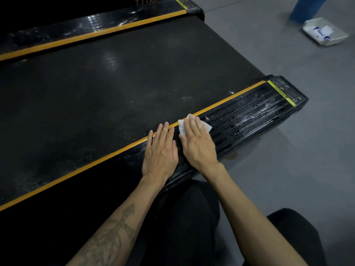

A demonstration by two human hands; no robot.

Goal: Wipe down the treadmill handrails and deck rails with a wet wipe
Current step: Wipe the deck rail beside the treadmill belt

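The near deck rail (249, 116) is black and ribbed with an orange stripe along its inner edge; its far stretch shines wet. My right hand (197, 143) lies flat on the rail, pressing a white wet wipe (181, 127) under its fingers. Corners of the wipe stick out on both sides of the fingers. My left hand (160, 152) rests flat on the same rail just to the left, fingers together, holding nothing. The far deck rail (99, 29) runs along the top left, also streaked with wet patches.
The black treadmill belt (115, 89) lies between the two rails. A white pack of wipes (324, 31) sits on the grey floor at the upper right, beside a blue post (305, 8). My dark-trousered knees fill the bottom of the view.
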